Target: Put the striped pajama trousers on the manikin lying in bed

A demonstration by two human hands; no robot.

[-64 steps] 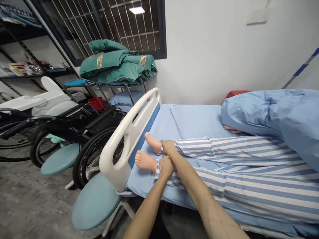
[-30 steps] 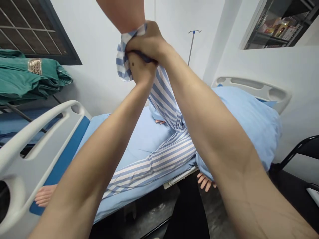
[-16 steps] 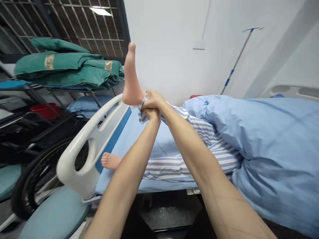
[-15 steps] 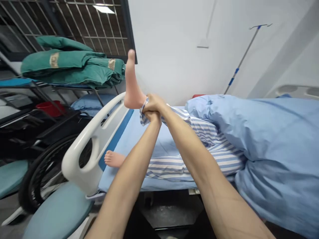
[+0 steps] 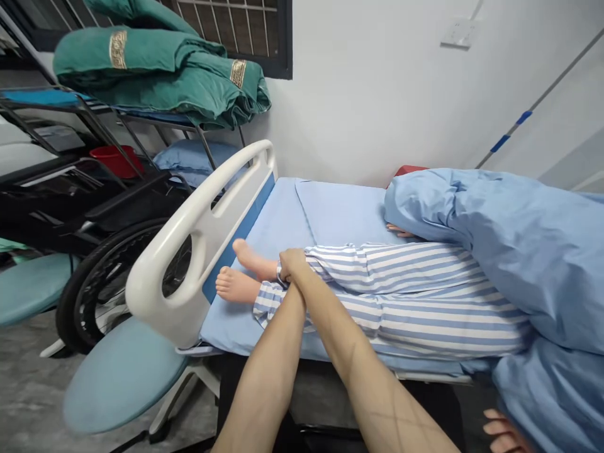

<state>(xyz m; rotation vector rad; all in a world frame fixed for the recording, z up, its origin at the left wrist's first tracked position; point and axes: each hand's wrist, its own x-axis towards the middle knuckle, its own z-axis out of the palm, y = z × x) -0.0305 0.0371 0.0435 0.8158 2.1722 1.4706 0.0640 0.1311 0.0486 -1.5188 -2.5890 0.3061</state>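
A manikin in blue-and-white striped trousers [image 5: 425, 314] lies on the bed, its feet toward the footboard. My right hand [image 5: 293, 260] is closed around the ankle of its far leg, over the trouser cuff. Just below it, my left hand [image 5: 296, 289] is at the same ankle, its fingers mostly hidden by the right hand and wrist. The far foot [image 5: 252, 259] points up and left, close above the near foot [image 5: 236, 285]. Both legs lie low along the light blue sheet [image 5: 340, 204].
A white footboard [image 5: 163, 251] stands left of the feet. Beyond it are a wheelchair [image 5: 127, 270] and a round stool [image 5: 125, 380]. A blue quilt [image 5: 533, 251] covers the manikin's upper part; a manikin hand [image 5: 504, 433] hangs below it. Folded green quilts [image 5: 165, 69] lie at back left.
The far leg, raised above the bed earlier, has come down beside the near leg with both my hands on its ankle. The view has shifted, showing more of the trousers.
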